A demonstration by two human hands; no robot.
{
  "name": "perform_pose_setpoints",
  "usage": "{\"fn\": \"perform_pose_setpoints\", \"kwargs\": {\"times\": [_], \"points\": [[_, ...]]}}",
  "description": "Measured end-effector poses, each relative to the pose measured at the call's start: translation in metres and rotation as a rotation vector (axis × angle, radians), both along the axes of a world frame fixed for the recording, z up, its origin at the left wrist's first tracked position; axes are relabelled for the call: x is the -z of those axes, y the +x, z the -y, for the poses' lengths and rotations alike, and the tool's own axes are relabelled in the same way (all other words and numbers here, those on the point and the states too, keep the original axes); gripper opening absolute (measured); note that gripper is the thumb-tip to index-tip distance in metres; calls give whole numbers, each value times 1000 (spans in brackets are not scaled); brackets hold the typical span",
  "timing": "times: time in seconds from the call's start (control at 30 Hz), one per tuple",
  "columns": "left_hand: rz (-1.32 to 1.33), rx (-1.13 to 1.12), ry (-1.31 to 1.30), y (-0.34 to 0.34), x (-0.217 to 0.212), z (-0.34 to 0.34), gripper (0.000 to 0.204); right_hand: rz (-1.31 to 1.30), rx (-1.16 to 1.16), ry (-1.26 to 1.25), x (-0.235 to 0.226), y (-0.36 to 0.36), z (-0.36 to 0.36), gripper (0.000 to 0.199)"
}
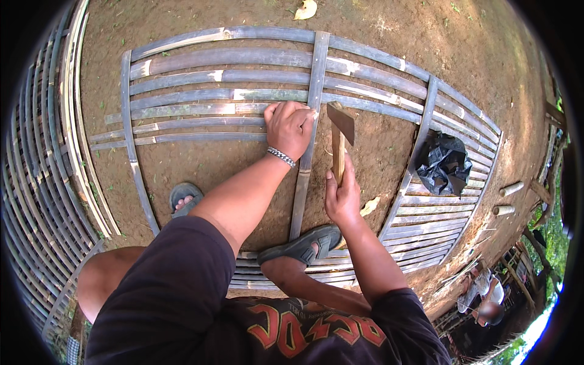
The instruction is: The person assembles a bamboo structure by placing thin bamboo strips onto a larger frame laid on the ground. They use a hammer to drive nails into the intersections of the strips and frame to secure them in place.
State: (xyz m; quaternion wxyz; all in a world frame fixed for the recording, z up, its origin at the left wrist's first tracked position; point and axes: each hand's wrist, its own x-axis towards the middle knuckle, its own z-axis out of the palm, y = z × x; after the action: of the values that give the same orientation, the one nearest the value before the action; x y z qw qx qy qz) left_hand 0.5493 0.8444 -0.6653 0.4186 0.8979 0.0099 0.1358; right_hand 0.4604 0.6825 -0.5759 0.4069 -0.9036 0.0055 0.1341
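On the ground before me lies a frame of split bamboo slats (255, 58) fixed across upright bamboo strips. My left hand (289, 126) is closed against the middle upright strip (304, 176), at the ends of the lower slats. Its fingertips pinch together; what they hold, if anything, is too small to make out. My right hand (344, 193) grips the wooden handle of a hatchet (344, 121). The hatchet's brown metal head is raised just right of the middle strip, apart from my left hand.
A crumpled black plastic bag (444, 164) rests on the slats at right. Another slatted bamboo panel (36, 182) and long loose strips (76, 103) lie at left. My sandalled foot (301, 249) is beside the middle strip. Short bamboo pieces (504, 210) and a person (483, 295) are farther right.
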Motion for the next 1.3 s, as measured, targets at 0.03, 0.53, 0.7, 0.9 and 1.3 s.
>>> {"fn": "perform_pose_setpoints", "kwargs": {"times": [0.03,0.53,0.7,0.9,1.3], "points": [[13,-5,10,2,0,1,5,55,-6,6,0,0,1,60],[-6,11,14,1,1,-1,5,-325,13,-78,-9,12,-1,60],[-5,8,14,-1,3,-1,6,13,44,15,-3,1,-1,60],[-27,22,-2,0,-4,-5,14,-47,142,54,-2,-3,4,57],[163,113,136,112,-20,-16,41,-132,86,90,-8,-4,7,52]]}}
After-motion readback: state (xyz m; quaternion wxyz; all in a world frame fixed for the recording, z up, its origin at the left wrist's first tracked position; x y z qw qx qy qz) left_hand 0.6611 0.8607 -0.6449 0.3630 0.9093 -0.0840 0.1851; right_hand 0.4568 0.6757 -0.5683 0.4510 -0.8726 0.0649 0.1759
